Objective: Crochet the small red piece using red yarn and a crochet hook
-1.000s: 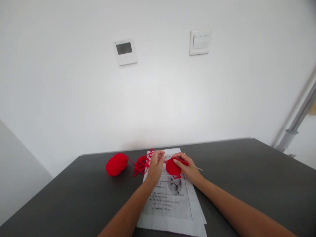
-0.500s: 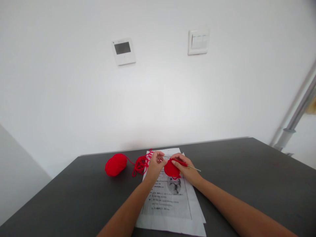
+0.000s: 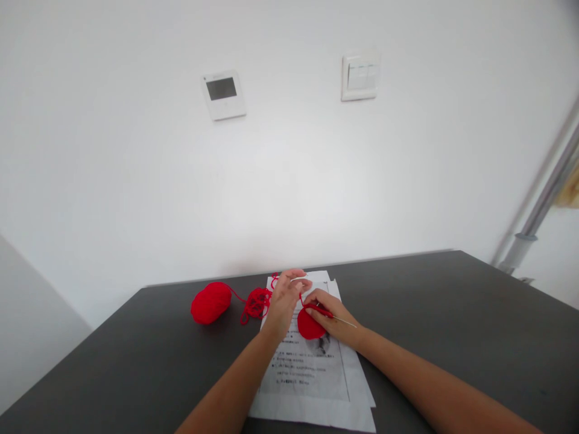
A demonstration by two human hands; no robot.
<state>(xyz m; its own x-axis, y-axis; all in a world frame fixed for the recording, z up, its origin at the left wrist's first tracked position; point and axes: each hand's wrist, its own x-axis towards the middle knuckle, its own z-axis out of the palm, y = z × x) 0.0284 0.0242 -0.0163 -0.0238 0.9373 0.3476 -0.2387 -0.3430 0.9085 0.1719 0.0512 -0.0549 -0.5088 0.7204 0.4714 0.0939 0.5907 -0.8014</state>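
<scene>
My right hand [image 3: 332,318] grips a crochet hook [image 3: 341,320] with a red handle and thin metal shaft, and rests against a round red crocheted piece [image 3: 309,326] lying on the printed paper sheets [image 3: 312,374]. My left hand [image 3: 284,296] is raised just left of it, fingers pinched on the red yarn strand [image 3: 300,297] that runs up from the piece. A loose tangle of red yarn [image 3: 256,302] lies left of my left hand, and a red yarn ball [image 3: 210,302] sits further left on the dark table [image 3: 452,325].
The table's far edge meets a white wall carrying a small thermostat panel [image 3: 223,94] and a light switch [image 3: 360,75]. A grey pole [image 3: 534,223] rises at the right edge.
My right hand has lowered toward me with the hook and the crocheted piece. My left hand has lifted slightly, drawing the strand taut between them.
</scene>
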